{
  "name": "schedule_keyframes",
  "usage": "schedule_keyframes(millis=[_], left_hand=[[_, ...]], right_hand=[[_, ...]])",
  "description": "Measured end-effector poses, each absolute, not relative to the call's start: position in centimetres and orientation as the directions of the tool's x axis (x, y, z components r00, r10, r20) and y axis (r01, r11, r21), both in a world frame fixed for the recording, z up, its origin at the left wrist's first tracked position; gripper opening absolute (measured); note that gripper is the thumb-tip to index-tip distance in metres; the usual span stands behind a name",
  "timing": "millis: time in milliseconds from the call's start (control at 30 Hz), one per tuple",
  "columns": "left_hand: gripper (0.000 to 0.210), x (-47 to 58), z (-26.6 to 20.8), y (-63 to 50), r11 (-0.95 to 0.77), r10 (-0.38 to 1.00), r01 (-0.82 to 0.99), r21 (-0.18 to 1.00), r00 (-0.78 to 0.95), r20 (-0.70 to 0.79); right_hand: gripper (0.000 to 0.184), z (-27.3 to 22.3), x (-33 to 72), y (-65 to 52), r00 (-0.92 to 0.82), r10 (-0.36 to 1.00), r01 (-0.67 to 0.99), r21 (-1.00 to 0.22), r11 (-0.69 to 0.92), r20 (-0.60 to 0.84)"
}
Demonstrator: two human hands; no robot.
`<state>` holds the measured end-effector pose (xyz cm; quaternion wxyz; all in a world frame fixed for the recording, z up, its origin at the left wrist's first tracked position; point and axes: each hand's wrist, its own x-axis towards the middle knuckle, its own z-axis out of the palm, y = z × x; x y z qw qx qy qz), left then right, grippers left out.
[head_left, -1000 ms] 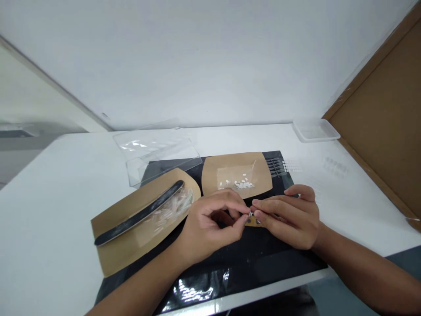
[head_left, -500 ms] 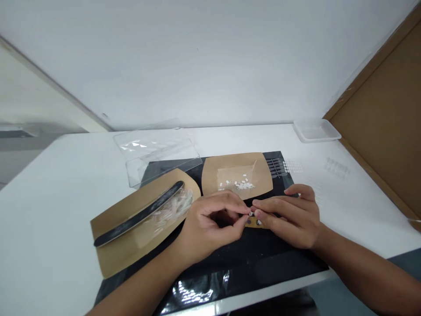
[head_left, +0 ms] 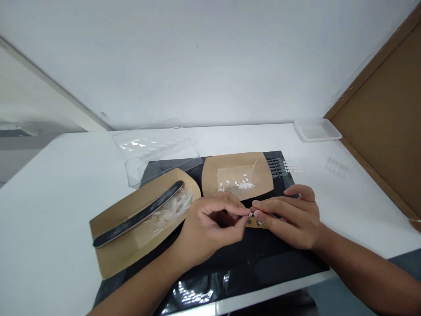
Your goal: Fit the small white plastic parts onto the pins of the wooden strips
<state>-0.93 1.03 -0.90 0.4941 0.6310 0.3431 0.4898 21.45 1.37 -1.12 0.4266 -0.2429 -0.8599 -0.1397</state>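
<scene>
My left hand is closed in a pinch, thumb and forefinger on a tiny whitish piece too small to name. My right hand comes from the other side, its fingertips meeting the same spot; what they grip is mostly hidden. Beneath the fingertips lies a small yellow-brown strip with dark round spots, partly covered by my right fingers. Just behind my hands, small white oval pieces lie in a brown paper tray.
Left on the black mat, a second brown tray holds a black nail file and clear plastic slivers. Clear plastic sheets lie behind. Grey sticks and a clear container are at right.
Both hands keep nearly the same position, fingertips together over the strip. The view has shifted very slightly.
</scene>
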Motion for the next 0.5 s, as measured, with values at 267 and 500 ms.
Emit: schedule_keyframes(millis=[267, 500], left_hand=[[0.011, -0.54, -0.46, 0.82, -0.178, 0.944, -0.064, 0.982, 0.270, 0.189], [0.012, -0.33, -0.55, 0.70, -0.108, 0.958, -0.086, 0.990, 0.257, 0.126]], right_hand=[[0.017, -1.03, 21.13, 1.39, -0.512, 0.298, 0.527, 0.021, 0.849, 0.806], [0.016, -1.13, 21.00, 1.33, -0.495, 0.327, 0.505, -0.040, 0.862, 0.805]])
